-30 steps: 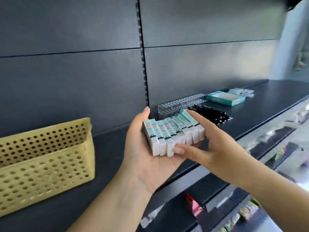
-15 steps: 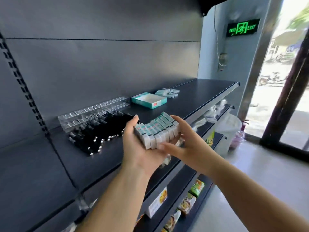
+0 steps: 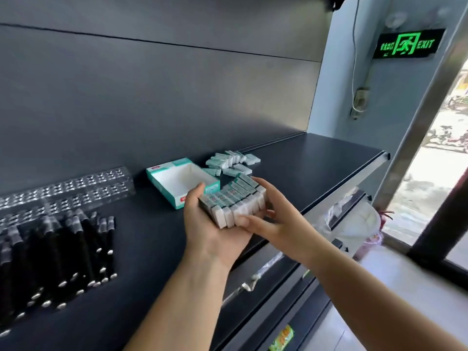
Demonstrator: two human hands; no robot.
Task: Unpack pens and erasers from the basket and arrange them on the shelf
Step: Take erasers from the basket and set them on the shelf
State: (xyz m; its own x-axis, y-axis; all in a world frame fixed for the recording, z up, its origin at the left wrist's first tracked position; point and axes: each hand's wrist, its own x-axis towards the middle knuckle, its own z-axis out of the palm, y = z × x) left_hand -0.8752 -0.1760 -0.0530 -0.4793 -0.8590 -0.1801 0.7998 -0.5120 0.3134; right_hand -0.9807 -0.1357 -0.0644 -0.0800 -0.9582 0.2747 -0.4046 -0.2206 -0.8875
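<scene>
A: What changed? We have carried the row of erasers (image 3: 234, 201) along the shelf (image 3: 316, 168), away from the basket, which is now out of view.

B: Left hand (image 3: 215, 224) cups them; right hand (image 3: 276, 219) fingers (image 3: 247, 220) curl around the row's end, just right of the open box (image 3: 181, 183). Placing seems next.
</scene>
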